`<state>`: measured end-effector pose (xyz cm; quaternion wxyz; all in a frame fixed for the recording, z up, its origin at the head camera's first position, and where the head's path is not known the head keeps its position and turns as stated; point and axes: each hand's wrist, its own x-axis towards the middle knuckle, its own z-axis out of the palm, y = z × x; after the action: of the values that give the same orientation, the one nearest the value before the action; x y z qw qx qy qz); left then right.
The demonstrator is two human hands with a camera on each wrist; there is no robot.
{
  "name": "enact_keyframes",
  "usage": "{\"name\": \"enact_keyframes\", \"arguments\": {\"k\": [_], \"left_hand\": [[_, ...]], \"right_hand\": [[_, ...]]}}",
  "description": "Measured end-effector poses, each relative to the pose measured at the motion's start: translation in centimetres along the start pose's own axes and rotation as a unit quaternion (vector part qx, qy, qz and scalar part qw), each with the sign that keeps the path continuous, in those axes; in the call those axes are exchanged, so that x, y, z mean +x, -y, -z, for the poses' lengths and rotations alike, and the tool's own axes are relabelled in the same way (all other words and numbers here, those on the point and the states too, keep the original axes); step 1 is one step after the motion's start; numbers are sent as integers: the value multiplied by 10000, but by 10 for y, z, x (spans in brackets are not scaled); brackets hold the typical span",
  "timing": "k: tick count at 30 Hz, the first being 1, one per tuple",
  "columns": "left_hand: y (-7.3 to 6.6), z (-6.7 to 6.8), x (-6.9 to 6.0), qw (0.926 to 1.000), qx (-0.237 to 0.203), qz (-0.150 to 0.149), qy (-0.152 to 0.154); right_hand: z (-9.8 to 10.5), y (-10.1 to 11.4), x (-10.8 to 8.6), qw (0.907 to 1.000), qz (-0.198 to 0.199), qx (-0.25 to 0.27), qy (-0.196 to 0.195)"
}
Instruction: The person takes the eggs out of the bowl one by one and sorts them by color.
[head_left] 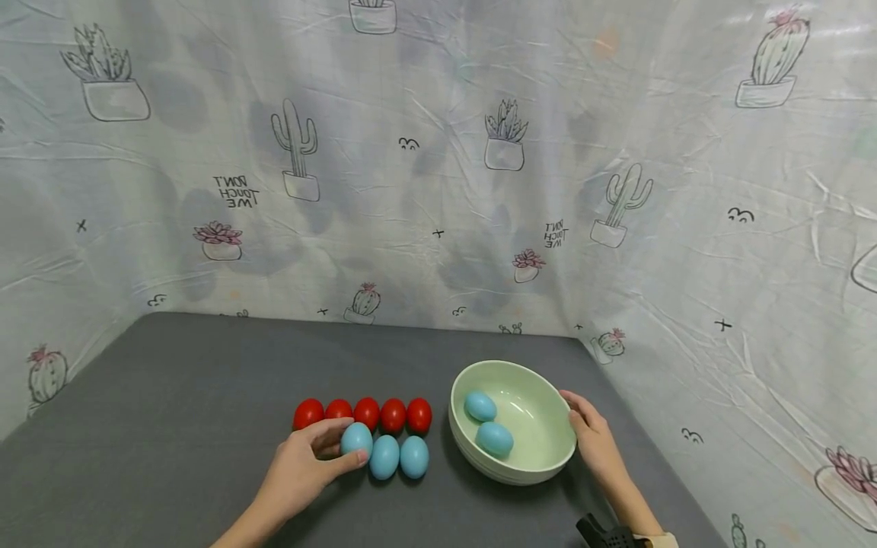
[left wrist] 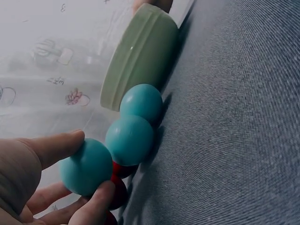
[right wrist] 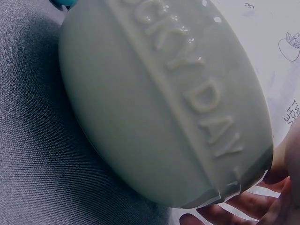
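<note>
My left hand [head_left: 301, 468] pinches a light blue egg [head_left: 357, 441] between thumb and fingers, at the left end of a row. Just right of it, two more blue eggs [head_left: 414, 457] stand side by side on the table. Close behind them, several red eggs [head_left: 366, 413] form a second row, partly covered by the left hand. On the right, a pale green bowl [head_left: 537, 426] has two blue eggs [head_left: 495, 439] inside. My right hand [head_left: 594, 438] holds the bowl's right side at the rim. Raised letters mark the bowl's outer wall [right wrist: 154, 103] in the right wrist view.
A dark grey cloth covers the table [head_left: 171, 396]. Behind and to the right hangs a pale curtain [head_left: 438, 190] printed with cacti and potted plants. A dark strap device [head_left: 606, 533] sits on the right wrist.
</note>
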<state>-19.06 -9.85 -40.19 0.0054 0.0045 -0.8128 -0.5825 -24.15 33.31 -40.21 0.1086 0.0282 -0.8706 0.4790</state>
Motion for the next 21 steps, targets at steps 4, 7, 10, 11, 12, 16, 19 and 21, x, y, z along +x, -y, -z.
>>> {"name": "enact_keyframes", "arguments": {"k": [4, 7, 10, 11, 12, 16, 19, 21], "left_hand": [[3, -2, 0, 10000, -13, 4, 98], [5, -2, 0, 9999, -4, -13, 161], [6, -2, 1, 9998, 63, -31, 197], [7, -2, 1, 9998, 83, -19, 191], [7, -2, 1, 9998, 114, -3, 180], [7, -2, 2, 9996, 223, 94, 111], [8, -1, 2, 9995, 261, 102, 166], [8, -1, 2, 9993, 289, 63, 237]], "right_hand": [[1, 1, 0, 10000, -8, 2, 22], [1, 2, 0, 10000, -28, 14, 38], [2, 3, 0, 10000, -72, 9, 60], [2, 3, 1, 9999, -92, 14, 66], [2, 3, 1, 9999, -107, 20, 71], [2, 4, 1, 9998, -157, -13, 75], [2, 5, 1, 9998, -160, -47, 75], [2, 5, 0, 9998, -157, -50, 89]]}}
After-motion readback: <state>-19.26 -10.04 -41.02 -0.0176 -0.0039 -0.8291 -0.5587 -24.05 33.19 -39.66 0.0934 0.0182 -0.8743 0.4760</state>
